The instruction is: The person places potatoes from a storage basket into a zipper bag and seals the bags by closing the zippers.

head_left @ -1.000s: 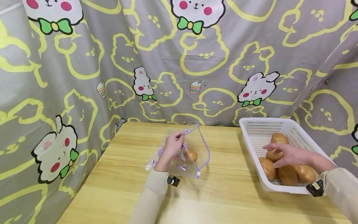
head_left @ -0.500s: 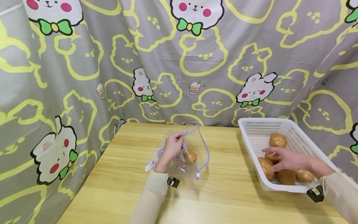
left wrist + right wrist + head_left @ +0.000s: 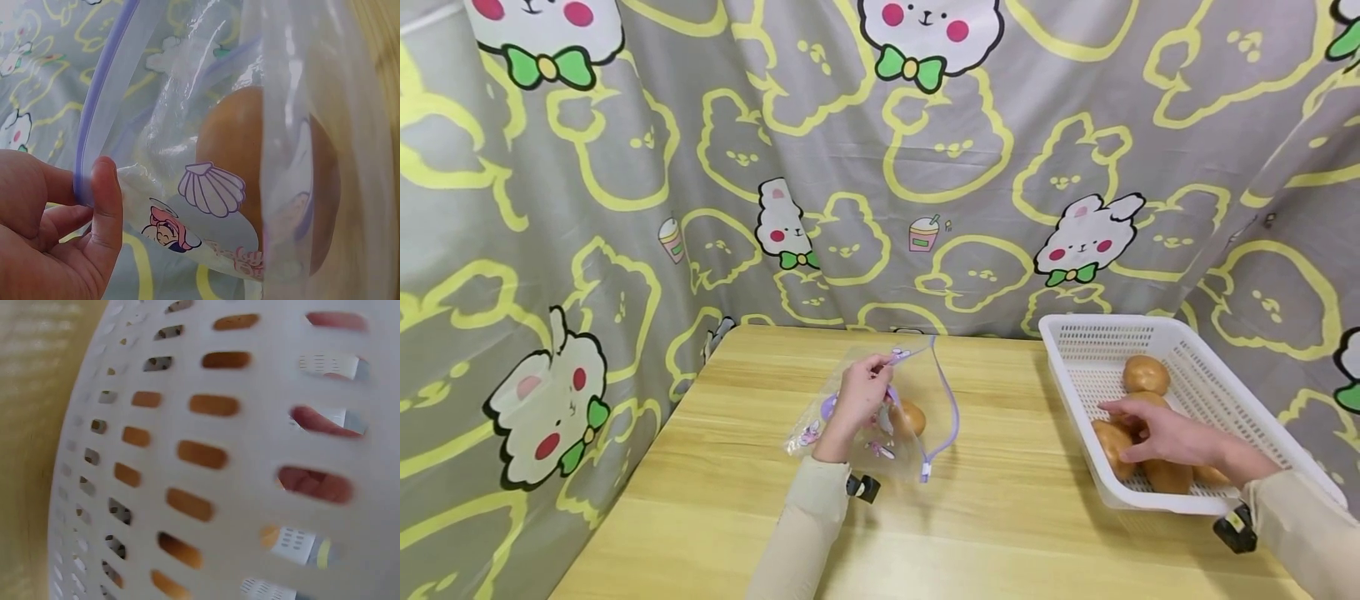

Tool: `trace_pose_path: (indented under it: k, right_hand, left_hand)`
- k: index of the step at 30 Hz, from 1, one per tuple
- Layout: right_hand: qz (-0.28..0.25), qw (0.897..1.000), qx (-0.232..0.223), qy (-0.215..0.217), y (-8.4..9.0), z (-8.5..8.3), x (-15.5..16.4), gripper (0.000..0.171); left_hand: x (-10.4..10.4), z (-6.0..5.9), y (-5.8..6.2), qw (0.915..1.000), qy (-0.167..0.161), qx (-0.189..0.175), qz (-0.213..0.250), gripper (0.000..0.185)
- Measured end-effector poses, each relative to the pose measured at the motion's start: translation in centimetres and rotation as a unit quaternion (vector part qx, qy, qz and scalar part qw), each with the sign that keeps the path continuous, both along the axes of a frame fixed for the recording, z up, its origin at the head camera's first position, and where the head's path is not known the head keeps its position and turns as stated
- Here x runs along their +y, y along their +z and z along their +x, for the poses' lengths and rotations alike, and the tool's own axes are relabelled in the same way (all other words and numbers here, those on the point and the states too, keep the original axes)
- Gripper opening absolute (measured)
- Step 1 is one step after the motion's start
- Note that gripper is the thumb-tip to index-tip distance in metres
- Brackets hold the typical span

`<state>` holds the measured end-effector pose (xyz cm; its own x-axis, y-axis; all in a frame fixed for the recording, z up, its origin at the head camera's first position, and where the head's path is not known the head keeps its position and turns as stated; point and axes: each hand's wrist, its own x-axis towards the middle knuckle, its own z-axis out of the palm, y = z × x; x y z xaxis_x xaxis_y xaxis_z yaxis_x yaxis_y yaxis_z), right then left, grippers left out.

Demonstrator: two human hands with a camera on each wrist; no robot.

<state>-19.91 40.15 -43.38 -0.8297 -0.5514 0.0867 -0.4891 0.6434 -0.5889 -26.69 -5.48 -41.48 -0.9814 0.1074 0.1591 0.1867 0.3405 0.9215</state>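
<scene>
Right hand (image 3: pixel 1165 433) has sunk lower into the white basket (image 3: pixel 1078 333) over the last second. It was spread above the potatoes, palm down; now the fingers curl over the potato (image 3: pixel 1112 446) at the basket's near-left corner, thumb on its near side. Grip looks closed round it, though contact under the palm is hidden. The right wrist view gives only basket wall (image 3: pixel 156 487), with brown and fingertip pink through the slots. Potato not lifted yet: it sits among the others, one more (image 3: pixel 1146 374) alone toward the basket's far end.

Left hand (image 3: pixel 856 404) has not shifted. Thumb and forefinger pinch the purple zip strip (image 3: pixel 94 119) of the clear printed bag (image 3: pixel 880 450), holding the mouth up and open toward the right. One potato (image 3: pixel 250 169) already lies inside, on the bag's bottom at mid-tabletop. My reading: a second potato is being picked for the same bag.

Edges and room:
- Basket sits at the right edge of the tabletop (image 3: pixel 1000 517), its near-right corner about at the tabletop's edge.
- Bare wood between basket's left wall and bag mouth; nothing stands there.
- The hand must rise over the basket's left rim before crossing.
- Bag mouth is narrow and floppy, one side only held.
- Curtain (image 3: pixel 625 167) close along the far and left edges; near half of the tabletop open.
</scene>
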Motion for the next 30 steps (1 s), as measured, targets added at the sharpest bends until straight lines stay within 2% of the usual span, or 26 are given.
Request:
trace_pose_path:
  k: [7, 13, 20, 30]
  right_hand:
    - [-0.016, 1.000, -0.001, 0.001, -0.9, -0.2, 0.0, 0.064]
    - [0.018, 1.000, 0.000, -0.019, -1.0, -0.4, 0.3, 0.069]
    - [0.055, 0.998, -0.024, -0.028, -1.0, -0.3, 0.2, 0.072]
    - [0.061, 0.997, -0.036, -0.024, -1.2, -0.5, 0.1, 0.083]
  left_hand:
    - [0.0, -0.1, 0.0, 1.0000, 0.000, 0.005, -0.007, 0.025]
    - [0.1, -0.2, 0.0, 0.9999, 0.001, 0.003, -0.012, 0.025]
    - [0.3, -0.1, 0.0, 0.9998, 0.004, 0.000, -0.018, 0.024]
    - [0.4, -0.1, 0.0, 0.9999, -0.004, 0.008, -0.014, 0.025]
